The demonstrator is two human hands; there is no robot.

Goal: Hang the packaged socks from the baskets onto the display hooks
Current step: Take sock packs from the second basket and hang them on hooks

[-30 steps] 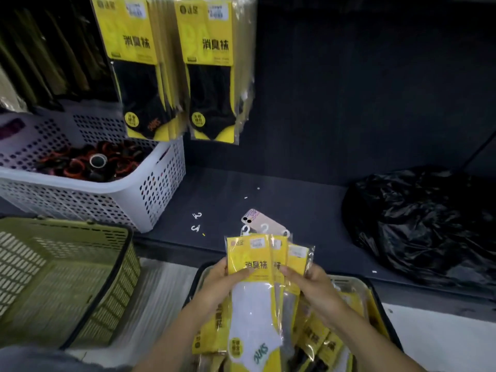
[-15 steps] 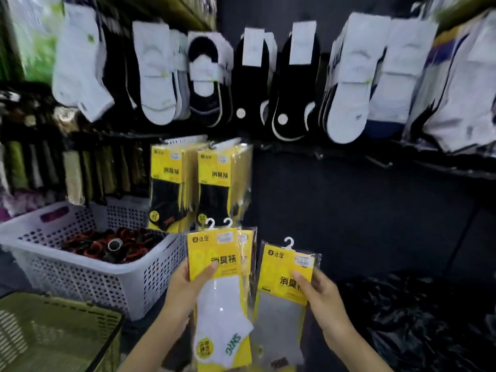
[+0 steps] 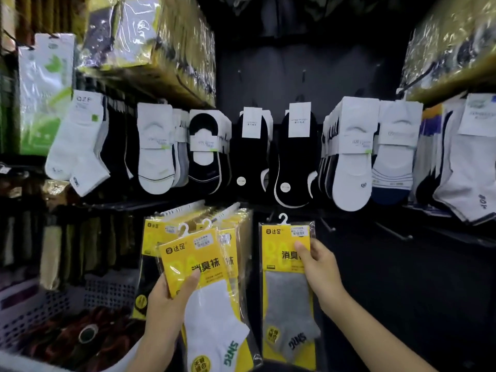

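My left hand (image 3: 171,299) grips a small stack of yellow sock packs, the front one a white-sock pack (image 3: 206,299) tilted left with white plastic hangers on top. My right hand (image 3: 318,269) pinches a single yellow grey-sock pack (image 3: 288,291) by its upper right, held upright with its white hanger up. Just behind the left-hand stack, two rows of yellow black-sock packs (image 3: 236,226) hang on display hooks. To the right of them, bare metal hooks (image 3: 389,232) stick out from the dark back panel.
Above hangs a row of white and black low-cut socks (image 3: 290,154) on hooks. A white perforated basket (image 3: 32,312) with dark red and black items sits at lower left. Foil-wrapped bundles (image 3: 161,36) fill the upper shelves on both sides.
The view has tilted up from the baskets to the display wall. Both hands rose, and the grey-sock pack moved apart to the right of the stack.
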